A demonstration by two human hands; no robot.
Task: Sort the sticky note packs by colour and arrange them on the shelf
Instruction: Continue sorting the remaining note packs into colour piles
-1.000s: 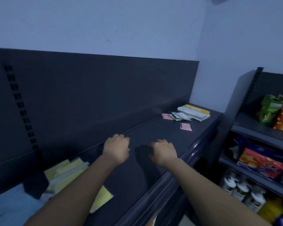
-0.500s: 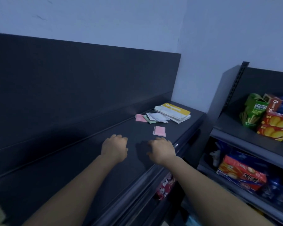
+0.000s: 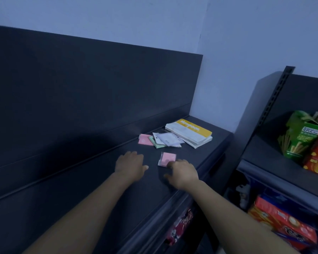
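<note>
A pink sticky note pack (image 3: pixel 167 158) in clear wrap lies alone on the dark shelf top (image 3: pixel 81 195). My right hand (image 3: pixel 182 173) reaches to its near edge, fingertips touching it, fingers spread and relaxed. My left hand (image 3: pixel 130 164) rests flat on the shelf to the left of the pack, holding nothing. Farther back lie another pink pack (image 3: pixel 144 139), a green pack (image 3: pixel 157 143) and a clear-wrapped white pack (image 3: pixel 168 139), overlapping each other.
A stack of flat yellow-and-white packets (image 3: pixel 191 132) sits at the shelf's far right corner. The dark back panel (image 3: pixel 90 85) rises behind. A second shelf unit on the right holds snack boxes (image 3: pixel 301 136). A red packet (image 3: pixel 180 224) hangs below the shelf edge.
The view has swung to the right; the yellow packs at the left have left the frame. Both hands have moved forward along the shelf, the right one reaching the lone pink pack.
</note>
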